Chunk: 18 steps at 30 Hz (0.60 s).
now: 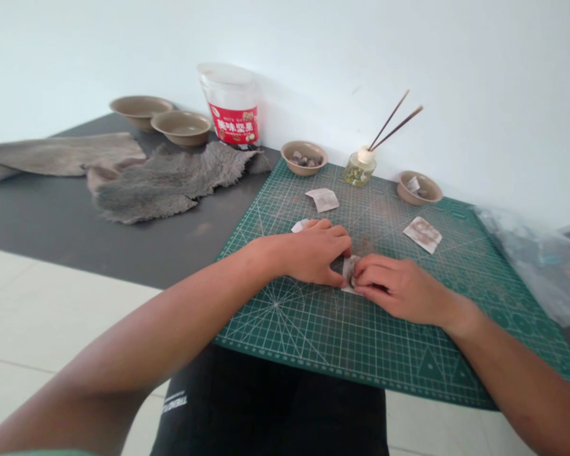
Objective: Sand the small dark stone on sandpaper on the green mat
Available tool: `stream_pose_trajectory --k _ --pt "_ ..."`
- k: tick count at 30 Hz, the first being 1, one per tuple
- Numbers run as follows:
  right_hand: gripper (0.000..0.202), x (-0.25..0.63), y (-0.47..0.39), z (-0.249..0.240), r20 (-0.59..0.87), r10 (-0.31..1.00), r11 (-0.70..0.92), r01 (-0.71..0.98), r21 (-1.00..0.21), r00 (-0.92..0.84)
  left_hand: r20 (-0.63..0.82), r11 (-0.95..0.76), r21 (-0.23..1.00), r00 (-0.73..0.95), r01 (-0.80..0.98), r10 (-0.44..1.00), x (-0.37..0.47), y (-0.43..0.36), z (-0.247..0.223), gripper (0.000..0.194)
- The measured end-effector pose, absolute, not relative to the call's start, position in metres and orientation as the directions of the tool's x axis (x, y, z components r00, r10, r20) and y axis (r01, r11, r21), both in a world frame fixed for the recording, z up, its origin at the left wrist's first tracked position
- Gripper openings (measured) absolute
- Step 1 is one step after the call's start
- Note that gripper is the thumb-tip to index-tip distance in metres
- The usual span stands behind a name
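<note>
On the green cutting mat (304,323), a small whitish piece of sandpaper (349,269) lies between my two hands. My left hand (316,253) holds its left side, thumb and fingertips curled onto the edge. My right hand (399,285) is closed in a pinch over the paper's right part, and a small dark thing under its fingertips is mostly hidden. Another white scrap (300,225) shows behind my left hand. Farther back lie a folded pale piece (323,199) and a brown-smudged piece of sandpaper (422,234).
A bowl of small stones (304,158), a reed diffuser (360,168) and a second small bowl (418,189) line the mat's back. Leftward are a grey ragged cloth (171,180), two larger bowls (183,128) and a red-labelled plastic tub (232,107). Clear plastic (536,266) lies right.
</note>
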State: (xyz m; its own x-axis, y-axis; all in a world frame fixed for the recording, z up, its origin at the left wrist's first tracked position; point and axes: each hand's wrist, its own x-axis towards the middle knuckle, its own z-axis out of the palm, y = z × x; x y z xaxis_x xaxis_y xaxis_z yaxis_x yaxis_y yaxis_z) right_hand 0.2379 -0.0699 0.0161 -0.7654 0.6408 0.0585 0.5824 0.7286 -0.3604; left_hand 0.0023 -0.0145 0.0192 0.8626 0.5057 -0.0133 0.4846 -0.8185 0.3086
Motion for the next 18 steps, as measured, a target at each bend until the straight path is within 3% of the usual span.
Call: stream_pose_trajectory --k 5,10,15,18 --pt "0.011 0.2423 -0.0615 0.0189 0.088 0.735 0.66 0.68 -0.32 -0.672 -0.027 -0.81 0.31 0.857 0.497 0.515 0.0026 -0.0152 0.0219 0.042" --pt "0.012 0.2399 -0.0674 0.0204 -0.002 0.644 0.702 0.592 -0.397 -0.765 -0.016 -0.826 0.286 0.864 0.486 0.503 0.0019 -0.0141 0.0193 0.044" --pt "0.012 0.2404 -0.0605 0.0187 0.058 0.753 0.632 0.696 -0.341 -0.656 -0.015 -0.818 0.292 0.858 0.495 0.514 0.0019 -0.0133 0.0178 0.045" --pt "0.012 0.2465 -0.0588 0.0228 0.001 0.73 0.635 0.678 -0.37 -0.683 -0.039 -0.804 0.312 0.852 0.506 0.521 0.0018 -0.014 0.0198 0.047"
